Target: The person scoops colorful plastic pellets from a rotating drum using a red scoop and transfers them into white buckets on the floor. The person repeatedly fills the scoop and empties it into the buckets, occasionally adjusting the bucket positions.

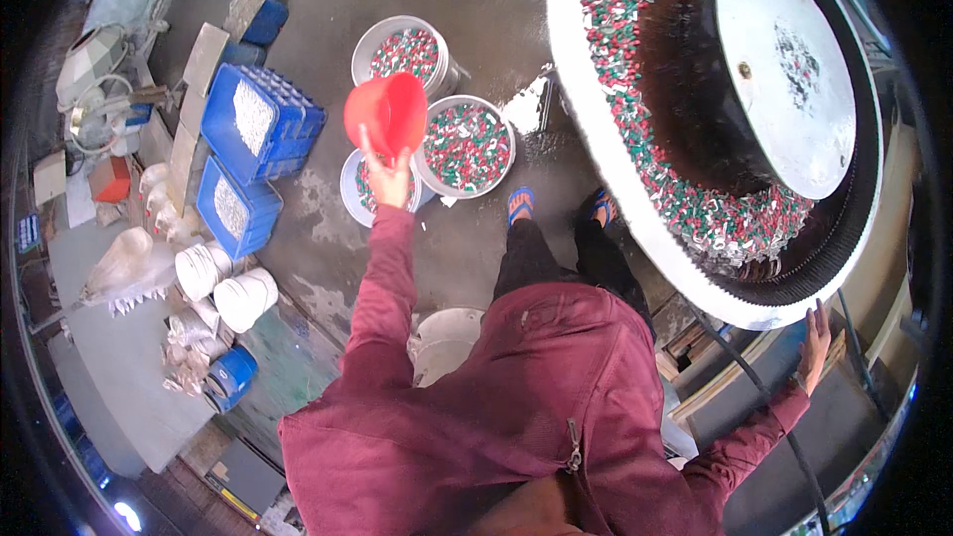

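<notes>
My left hand point(390, 177) grips the lower edge of a red plastic tub point(369, 107), which is tilted with its mouth facing right. Below it stand white buckets: a right one point(513, 151) and a far one point(362, 45), both filled with small red, green and white pieces. A third bucket point(349, 201), partly behind my left hand, holds similar pieces. My right hand point(814, 349) rests with fingers extended against the white rim of a large round tub machine point(635, 248). Inside its ring-shaped trough lie many of the same pieces point(685, 203).
A round metal lid point(794, 89) tops the machine's dark centre. Blue crates point(298, 129) with white pieces stand at left, near white buckets point(246, 298) and a blue drum point(231, 377). A pale bucket point(437, 337) sits by my legs. The grey floor point(476, 0) looks wet. A black cable runs at right.
</notes>
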Motion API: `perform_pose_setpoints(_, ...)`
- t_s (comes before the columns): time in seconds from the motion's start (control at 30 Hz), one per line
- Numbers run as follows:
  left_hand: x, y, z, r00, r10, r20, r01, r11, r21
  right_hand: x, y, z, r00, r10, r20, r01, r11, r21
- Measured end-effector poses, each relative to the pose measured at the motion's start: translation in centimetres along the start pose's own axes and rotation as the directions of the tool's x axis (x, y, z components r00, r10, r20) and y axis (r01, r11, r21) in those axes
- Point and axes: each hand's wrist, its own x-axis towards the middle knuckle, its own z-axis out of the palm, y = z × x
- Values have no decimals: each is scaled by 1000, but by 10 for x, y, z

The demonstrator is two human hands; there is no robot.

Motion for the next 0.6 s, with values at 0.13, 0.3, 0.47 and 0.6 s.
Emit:
perform_pose_setpoints(0.13,19,143,20,993,111,42,-88,928,-363,52,23,6,998,22,-51,-6,957,291)
perform_pose_setpoints(0.3,55,296,143,594,687,419,-780,619,90,203,97,54,999,-35,-39,51,851,522)
perform_pose_setpoints(0.47,108,300,364,652,435,621,-716,86,693,380,194,102,977,-210,46,199,805,-559)
perform_pose_setpoints(0.6,154,236,448,608,574,549,-635,-64,770,441,241,114,964,-177,-199,-7,729,-684)
